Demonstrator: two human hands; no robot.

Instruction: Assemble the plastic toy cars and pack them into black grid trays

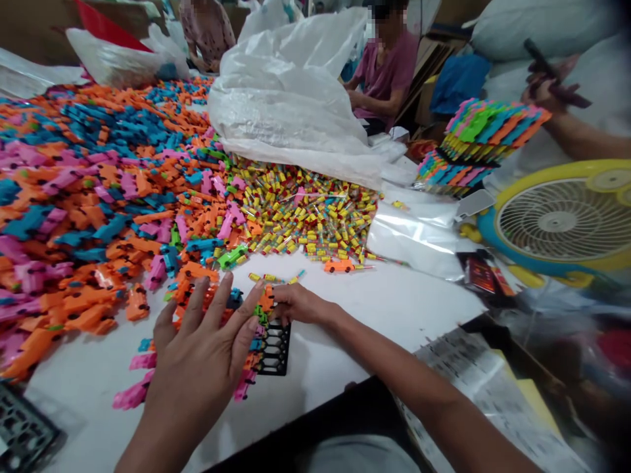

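My left hand (pixel 202 355) is spread, palm down, over a row of small colourful toy cars (pixel 135 391) on the white table. Its fingertips hide part of the row. My right hand (pixel 290 303) has its fingers bent together at an orange toy car (pixel 267 299), at the upper end of a black rack with hexagonal holes (pixel 274 351). More cars stand along the rack's left side, partly under my left hand. Just beyond my hands lie a few yellow sticks (pixel 261 278) and a single orange car with a clear stick (pixel 339 266).
A large heap of toy cars (pixel 98 217) covers the left. Yellow sticks (pixel 315 217) lie piled beside a big plastic bag (pixel 290 92). Stacked filled racks (pixel 493 131) and a fan (pixel 562 220) are at right. Another black rack (pixel 22 420) is lower left. Other people sit behind.
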